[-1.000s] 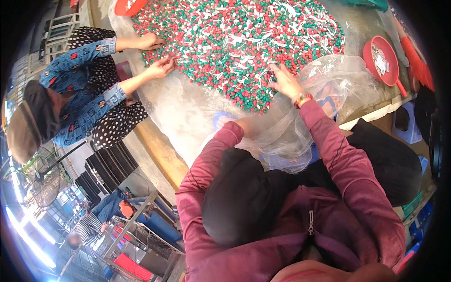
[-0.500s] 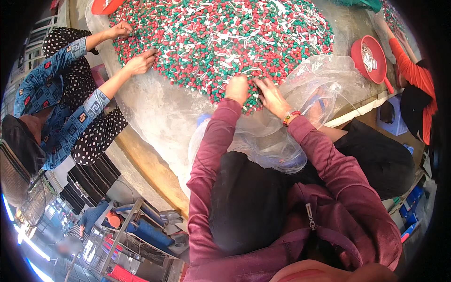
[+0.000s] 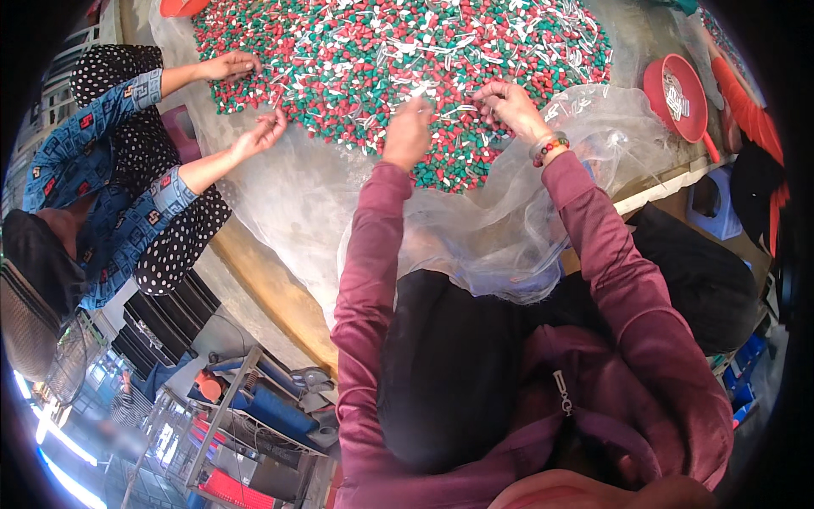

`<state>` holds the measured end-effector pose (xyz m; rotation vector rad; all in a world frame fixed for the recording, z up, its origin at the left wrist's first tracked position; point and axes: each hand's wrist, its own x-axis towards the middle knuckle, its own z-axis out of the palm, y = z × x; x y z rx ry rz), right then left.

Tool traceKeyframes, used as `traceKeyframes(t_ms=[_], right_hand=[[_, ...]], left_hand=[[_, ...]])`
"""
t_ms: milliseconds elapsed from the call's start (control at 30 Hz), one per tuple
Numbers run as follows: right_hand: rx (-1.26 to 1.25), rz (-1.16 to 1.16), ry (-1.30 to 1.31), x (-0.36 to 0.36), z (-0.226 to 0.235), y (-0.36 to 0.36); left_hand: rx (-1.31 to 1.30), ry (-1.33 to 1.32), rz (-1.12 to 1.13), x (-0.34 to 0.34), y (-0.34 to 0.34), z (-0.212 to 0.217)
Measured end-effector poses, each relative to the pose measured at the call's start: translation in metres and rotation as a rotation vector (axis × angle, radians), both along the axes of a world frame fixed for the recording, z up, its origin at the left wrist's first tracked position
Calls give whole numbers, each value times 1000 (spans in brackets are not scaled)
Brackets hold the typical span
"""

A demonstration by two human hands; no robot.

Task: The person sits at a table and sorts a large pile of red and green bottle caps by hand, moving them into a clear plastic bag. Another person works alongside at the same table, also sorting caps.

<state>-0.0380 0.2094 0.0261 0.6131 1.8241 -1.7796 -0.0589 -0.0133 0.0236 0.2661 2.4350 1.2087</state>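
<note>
From my remote station I see the pile of red, green and white pieces (image 3: 356,93) filling the upper centre of the frame, its near end tapering toward mid-frame. My left hand (image 3: 409,134) and right hand (image 3: 510,109) stand apart over that end, fingers bent; whether either pinches a piece, I cannot tell. A white strip (image 3: 462,108) lies between them, nearer the right hand, its long axis roughly crosswise. I can read no label.

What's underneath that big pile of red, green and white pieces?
At its near edge, a see-through sheet shows from under the pile. What lies beneath the pile's middle is covered and cannot be seen.
</note>
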Motion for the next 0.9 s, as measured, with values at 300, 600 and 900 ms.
traceKeyframes(t_ms=[300, 600, 900], right_hand=[[590, 441, 559, 5, -26, -29], [-383, -237, -50, 35, -2, 17], [888, 460, 107, 71, -3, -16]], left_hand=[[-523, 176, -395, 13, 24, -28], [1107, -841, 160, 15, -19, 42], [-592, 135, -344, 37, 45, 15]])
